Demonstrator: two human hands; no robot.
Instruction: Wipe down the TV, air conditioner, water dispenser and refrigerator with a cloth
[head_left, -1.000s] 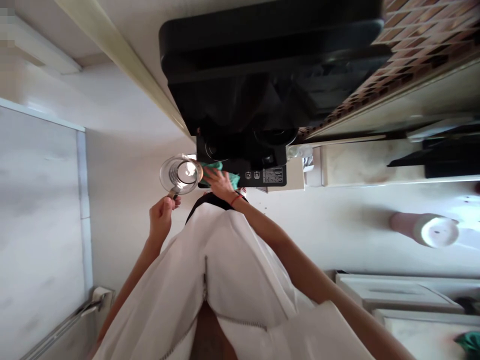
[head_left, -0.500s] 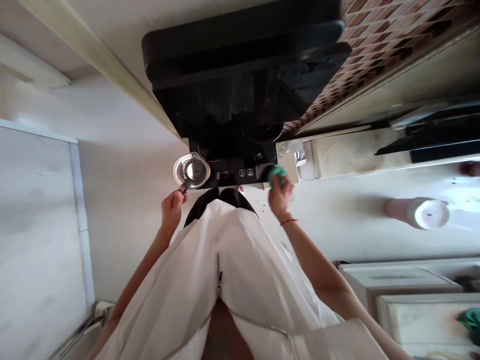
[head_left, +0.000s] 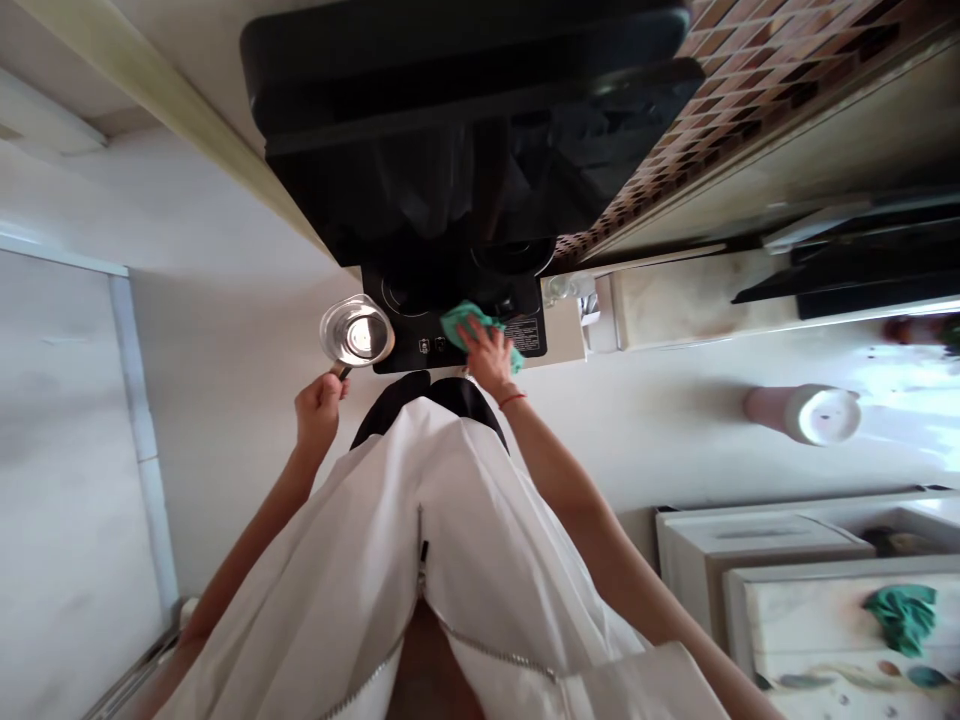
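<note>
The view is steeply tilted over my white zipped top. My left hand [head_left: 319, 410] is closed round the handle of a small shiny pot [head_left: 356, 333], held beside the left end of a black cooktop [head_left: 409, 315]. My right hand [head_left: 489, 355], with a red thread on the wrist, presses a green cloth [head_left: 466, 322] flat onto the cooktop's front panel near its printed controls. A large black hood [head_left: 465, 120] hangs over the cooktop.
Brown mosaic tiles [head_left: 750, 80] cover the wall by the hood. A pale counter [head_left: 675, 300] runs right of the cooktop. A pink and white cylinder [head_left: 810, 412] lies further right. White cabinets [head_left: 750, 560] carry another green cloth [head_left: 904, 615].
My right hand swept the green cloth from the cooktop's left to its right edge, then back to the middle. The left hand kept holding the pot, shifting slightly.
</note>
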